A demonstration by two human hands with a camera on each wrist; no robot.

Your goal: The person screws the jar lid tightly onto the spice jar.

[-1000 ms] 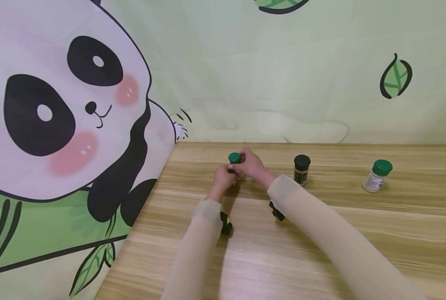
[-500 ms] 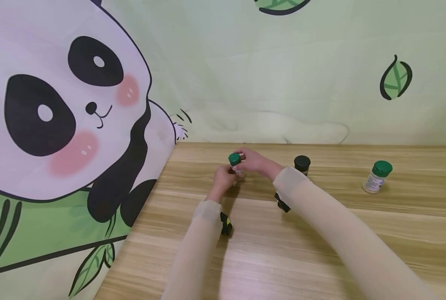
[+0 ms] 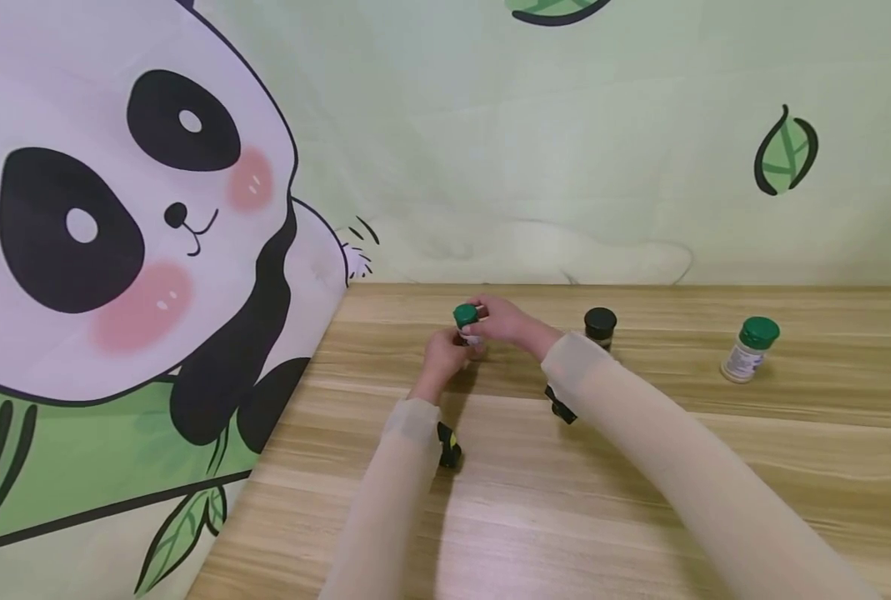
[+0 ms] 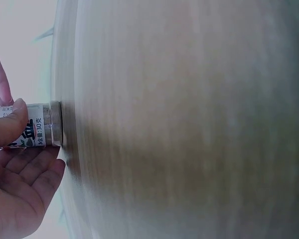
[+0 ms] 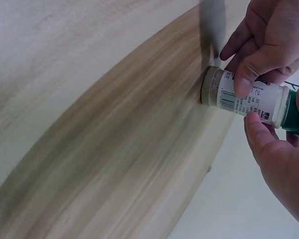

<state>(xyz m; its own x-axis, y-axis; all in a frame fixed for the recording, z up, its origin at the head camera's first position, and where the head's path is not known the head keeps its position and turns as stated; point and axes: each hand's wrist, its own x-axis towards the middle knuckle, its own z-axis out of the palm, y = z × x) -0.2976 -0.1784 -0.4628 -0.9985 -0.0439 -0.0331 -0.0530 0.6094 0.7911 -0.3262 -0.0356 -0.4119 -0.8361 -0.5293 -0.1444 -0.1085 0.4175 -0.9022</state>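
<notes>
A small clear spice jar (image 5: 229,92) with a white printed label and a green cap (image 3: 465,314) stands upright on the wooden table. My left hand (image 3: 442,357) grips its lower body, the thumb lying across the label in the left wrist view. At the cap is my right hand (image 3: 507,322): thumb and fingers pinch round the green top, and one fingertip touches the label in the right wrist view. Its base meets the tabletop. Part of the label is hidden behind the fingers.
A black-capped jar (image 3: 600,323) stands right of my hands, its lower part hidden by my right sleeve (image 3: 576,367). Farther right is another green-capped jar (image 3: 750,350). A cloth backdrop with a panda (image 3: 265,275) borders the wooden table (image 3: 520,500) at the back and left.
My right wrist and forearm have swung outward to the right and slightly up, covering more of the black-capped jar. The right fingers have shifted round the cap. The left hand keeps its grip.
</notes>
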